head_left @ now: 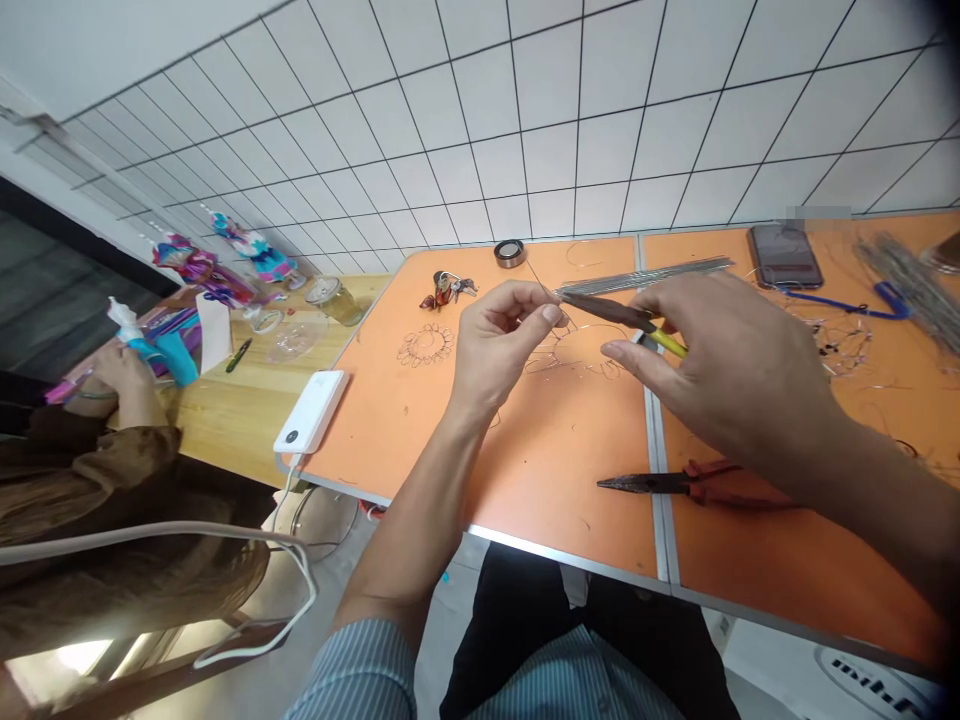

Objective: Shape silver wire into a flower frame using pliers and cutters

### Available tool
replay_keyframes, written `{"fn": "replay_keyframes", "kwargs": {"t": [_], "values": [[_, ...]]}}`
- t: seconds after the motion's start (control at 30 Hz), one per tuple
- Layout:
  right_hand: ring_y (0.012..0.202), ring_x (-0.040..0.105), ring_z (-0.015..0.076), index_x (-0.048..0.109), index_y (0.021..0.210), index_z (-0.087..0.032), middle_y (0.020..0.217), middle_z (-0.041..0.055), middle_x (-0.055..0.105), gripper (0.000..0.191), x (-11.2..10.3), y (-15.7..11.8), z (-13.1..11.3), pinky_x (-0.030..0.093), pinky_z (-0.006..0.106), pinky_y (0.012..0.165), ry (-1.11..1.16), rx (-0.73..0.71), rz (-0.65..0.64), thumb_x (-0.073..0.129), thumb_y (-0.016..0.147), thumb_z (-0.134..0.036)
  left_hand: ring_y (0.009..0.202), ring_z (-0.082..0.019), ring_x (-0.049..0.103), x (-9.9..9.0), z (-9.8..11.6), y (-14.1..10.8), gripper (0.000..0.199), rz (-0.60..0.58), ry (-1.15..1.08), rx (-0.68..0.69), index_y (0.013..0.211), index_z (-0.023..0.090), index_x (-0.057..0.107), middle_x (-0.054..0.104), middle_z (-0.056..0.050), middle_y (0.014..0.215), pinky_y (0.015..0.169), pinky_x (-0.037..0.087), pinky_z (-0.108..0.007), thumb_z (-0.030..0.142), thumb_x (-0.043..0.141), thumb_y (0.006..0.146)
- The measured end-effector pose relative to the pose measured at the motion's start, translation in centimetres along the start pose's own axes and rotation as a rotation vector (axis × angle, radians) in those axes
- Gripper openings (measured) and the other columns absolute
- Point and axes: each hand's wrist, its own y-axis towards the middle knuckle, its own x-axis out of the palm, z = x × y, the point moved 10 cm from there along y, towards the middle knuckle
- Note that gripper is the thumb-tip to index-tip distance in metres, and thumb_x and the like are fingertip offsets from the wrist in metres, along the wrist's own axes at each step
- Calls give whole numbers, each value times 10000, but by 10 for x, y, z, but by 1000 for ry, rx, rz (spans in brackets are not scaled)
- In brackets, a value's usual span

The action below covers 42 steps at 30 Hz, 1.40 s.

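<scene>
My left hand (504,345) pinches a thin wire (534,272) between thumb and fingertips above the orange table. In my right hand (742,350) is a pair of pliers (611,310) with yellow grips, its jaws meeting the wire at my left fingertips. Whether the jaws are fully closed is too small to tell. Beneath my hands lie bent pieces of wire (551,362). Just behind the pliers rests a bundle of straight wires (675,272). A second pair of pliers (652,484), red-handled and long-nosed, lies nearer the table's front edge.
A flower-shaped wire ring (426,345), keys (450,288) and a tape roll (509,254) lie left and behind. A white power bank (311,412) with a cable sits at the left edge. A phone (785,256) and tangled wire (844,345) are right. Another person's hand (124,375) works at the left.
</scene>
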Motion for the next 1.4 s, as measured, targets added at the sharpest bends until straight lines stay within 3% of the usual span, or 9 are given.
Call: {"fn": "replay_keyframes", "kwargs": {"t": [0.17, 0.4, 0.57, 0.8, 0.9, 1.03, 1.17, 1.3, 1.4], "values": [[981, 760, 348, 788, 1183, -268, 1099, 93, 848, 167, 15, 11, 9, 477, 437, 763, 198, 82, -22, 699, 1045, -300, 745, -127, 720, 5, -5, -3, 358, -40, -58, -23, 902, 228, 813, 812, -20, 839, 620, 515, -235, 508, 1030, 849], [886, 769, 295, 787, 1088, -253, 1056, 65, 860, 132, 15, 12, 7, 487, 416, 752, 341, 116, 19, 705, 986, -233, 747, -108, 673, -1, -3, 1, 289, -22, -100, 53, 891, 242, 837, 806, -9, 894, 617, 515, -225, 437, 1045, 842], [768, 719, 233, 721, 930, -255, 875, 21, 796, 83, 14, 16, 6, 493, 384, 721, 437, 197, -47, 706, 952, -177, 803, -130, 705, -4, 5, 6, 275, -37, -99, 121, 876, 254, 859, 790, -17, 894, 669, 550, -252, 441, 1055, 830], [648, 591, 179, 690, 866, -256, 728, -20, 672, 124, 12, 16, 7, 418, 351, 622, 511, 300, -109, 735, 911, -149, 815, -153, 742, 0, 15, 5, 275, -95, -78, 215, 875, 252, 825, 775, -19, 865, 707, 602, -288, 440, 1025, 874], [590, 531, 161, 691, 872, -261, 685, -36, 628, 129, 13, 15, 12, 373, 341, 571, 566, 354, -118, 741, 895, -144, 789, -142, 737, 0, 15, 3, 239, -114, -76, 216, 904, 246, 828, 796, -31, 887, 643, 571, -261, 405, 1006, 902], [571, 514, 163, 694, 899, -269, 681, -42, 613, 121, 19, 13, 16, 364, 349, 565, 580, 399, -171, 752, 902, -163, 608, -88, 621, -1, 8, 4, 266, -136, -61, 147, 935, 233, 839, 826, -37, 903, 513, 482, -235, 441, 1002, 904], [666, 583, 209, 708, 939, -269, 770, 5, 683, 68, 18, 14, 18, 381, 378, 632, 472, 333, -174, 733, 995, -299, 564, -73, 580, -2, 8, 6, 278, -154, -45, 139, 925, 223, 836, 838, -42, 896, 492, 460, -233, 447, 1000, 908], [888, 677, 310, 745, 1050, -266, 999, 101, 782, 244, -1, 9, 20, 369, 410, 709, 229, 142, -28, 663, 1094, -492, 597, -88, 599, -3, 13, 7, 324, -138, -31, 158, 896, 219, 821, 832, -49, 889, 515, 471, -246, 487, 1001, 902], [990, 685, 378, 765, 1048, -274, 1051, 151, 779, 333, -12, 1, 14, 335, 422, 705, 29, -12, 10, 627, 1120, -569, 653, -114, 639, -2, 17, 7, 386, -133, -8, 163, 870, 220, 810, 818, -52, 869, 556, 502, -265, 551, 1008, 877]]}}
